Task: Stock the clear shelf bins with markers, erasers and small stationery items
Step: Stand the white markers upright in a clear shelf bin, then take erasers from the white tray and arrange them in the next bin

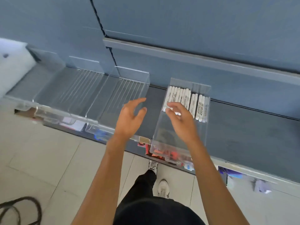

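A clear acrylic bin (pixel 204 127) stands on the grey shelf (pixel 243 127), with several white markers (pixel 183 96) lined up at its far end. My right hand (pixel 180 120) hovers over this bin, fingers loosely bent toward the near ends of the markers and holding nothing. My left hand (pixel 129 119) hangs in the gap between this bin and a wider clear bin (pixel 78 95) to the left, its fingers relaxed and spread, holding nothing. The wider bin has thin dividers and nothing in it.
A blue-grey back wall with a rail (pixel 194 56) rises behind the shelf. Colourful items (pixel 170 155) show on a lower shelf under the front edge. A black cable (pixel 19 210) lies on the tiled floor at lower left. My feet (pixel 163 187) stand close to the shelf.
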